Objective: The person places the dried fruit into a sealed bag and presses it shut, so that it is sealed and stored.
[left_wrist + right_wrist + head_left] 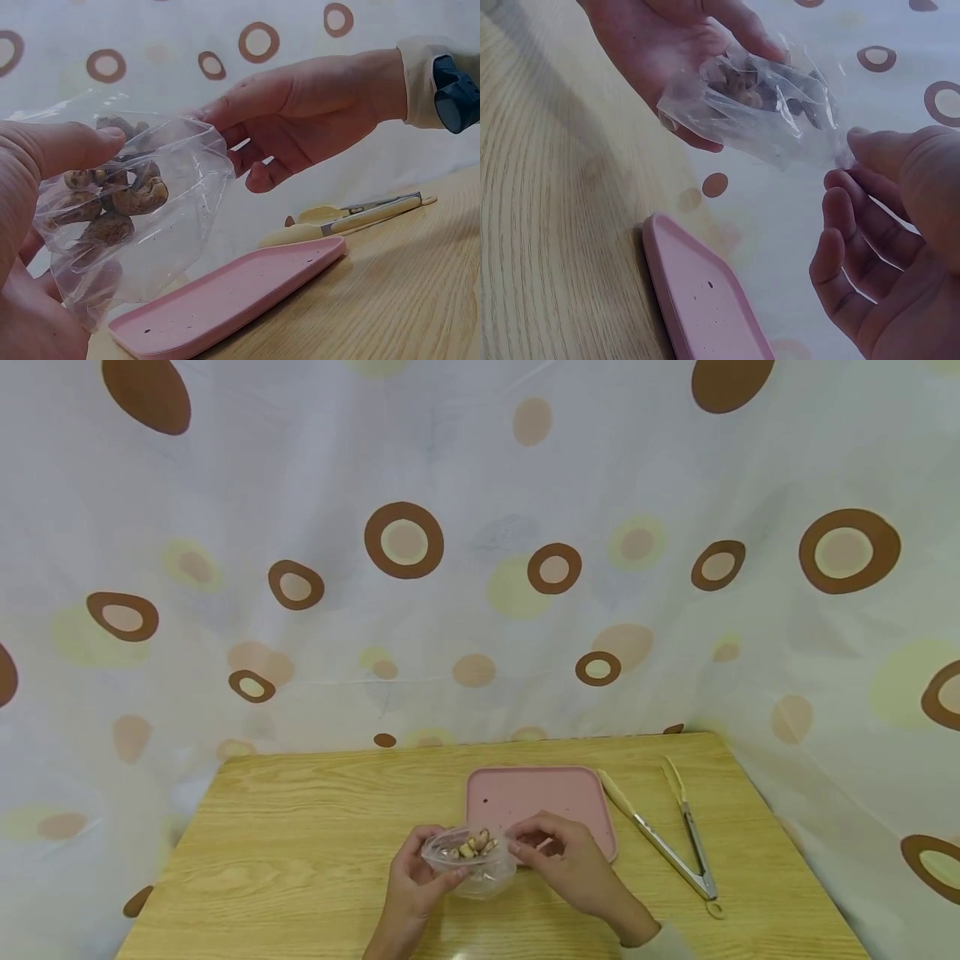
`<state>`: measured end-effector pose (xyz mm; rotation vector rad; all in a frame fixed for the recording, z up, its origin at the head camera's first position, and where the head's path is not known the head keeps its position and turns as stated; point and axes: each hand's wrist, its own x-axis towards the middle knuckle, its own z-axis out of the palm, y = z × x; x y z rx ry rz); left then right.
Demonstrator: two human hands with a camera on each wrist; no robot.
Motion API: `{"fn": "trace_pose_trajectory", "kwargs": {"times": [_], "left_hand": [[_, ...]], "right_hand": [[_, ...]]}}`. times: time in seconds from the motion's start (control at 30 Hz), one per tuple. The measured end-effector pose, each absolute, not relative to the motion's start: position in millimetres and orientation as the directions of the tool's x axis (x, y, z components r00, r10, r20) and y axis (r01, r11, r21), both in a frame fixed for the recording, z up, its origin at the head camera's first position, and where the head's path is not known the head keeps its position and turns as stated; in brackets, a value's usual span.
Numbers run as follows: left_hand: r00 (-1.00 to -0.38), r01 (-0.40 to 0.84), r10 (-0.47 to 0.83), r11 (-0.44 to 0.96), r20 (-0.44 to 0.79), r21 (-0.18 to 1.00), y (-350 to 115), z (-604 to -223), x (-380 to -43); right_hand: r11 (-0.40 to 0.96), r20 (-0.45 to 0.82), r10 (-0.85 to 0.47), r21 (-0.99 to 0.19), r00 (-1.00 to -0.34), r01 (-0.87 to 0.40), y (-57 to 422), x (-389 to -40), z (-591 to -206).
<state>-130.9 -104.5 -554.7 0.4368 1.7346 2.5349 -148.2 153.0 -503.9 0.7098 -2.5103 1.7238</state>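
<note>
A clear plastic bag [483, 883] hangs in front of the pink tray's near edge, its mouth partly spread. Inside are several brown, mottled, curved pieces [142, 196], like skin-on cashews. My left hand [412, 878] grips the bag's left side, thumb across the front and fingers behind. On the other side, my right hand [572, 865] pinches the bag's edge between thumb and forefinger, the other fingers loosely bent. The bag's corner [843, 156] shows between those fingertips in the right wrist view. Under the right hand lies part of the pink tray [536, 789], with small dark specks on it.
Metal tongs [675, 852] with cream tips and handles lie spread on the wooden table [315, 843], right of the tray. A white curtain [450, 635] with brown rings hangs behind the table and along its sides.
</note>
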Motion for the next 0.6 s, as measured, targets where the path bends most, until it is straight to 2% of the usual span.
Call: {"fn": "trace_pose_trajectory", "kwargs": {"times": [0.3, 0.6], "left_hand": [[-0.956, 0.13, 0.197, -0.382, 0.218, 0.915, -105.2, -558.8, -131.3], [-0.965, 0.087, 0.204, -0.34, 0.164, 0.937, -104.1, -559.8, -131.0]], "right_hand": [[0.276, 0.326, -0.316, -0.867, -0.891, -0.415, 153.1, -147.8, -503.2], [0.225, 0.48, -0.27, -0.811, -0.834, -0.54, 148.7, -151.1, -501.3]]}}
